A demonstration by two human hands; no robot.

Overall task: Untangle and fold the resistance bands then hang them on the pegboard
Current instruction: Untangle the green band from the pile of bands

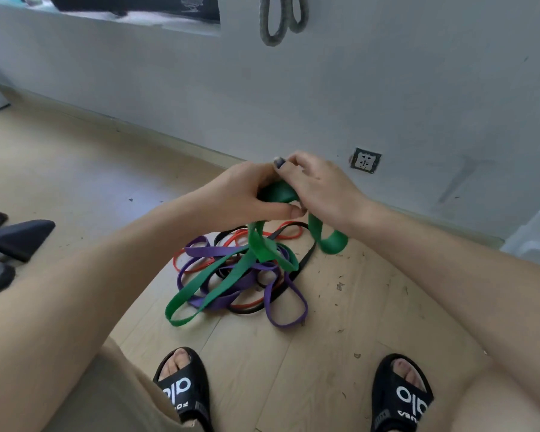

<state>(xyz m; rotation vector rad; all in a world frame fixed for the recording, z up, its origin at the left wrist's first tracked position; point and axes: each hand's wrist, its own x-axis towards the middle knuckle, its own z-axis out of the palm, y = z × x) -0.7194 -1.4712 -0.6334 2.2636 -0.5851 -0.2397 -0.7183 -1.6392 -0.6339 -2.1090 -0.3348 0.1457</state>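
Now both hands, the left hand [247, 194] and right hand [321, 188], are squeezing the wide green stretchy band [276, 194], which is hanging straight down into the tangled pile of colored bands [240, 275] on the wooden floor [75, 169].

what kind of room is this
Probably a home workout corner: tangled resistance bands on a pale wood-look floor, a grey band hanging on the wall, a wall socket, and dark equipment at left.
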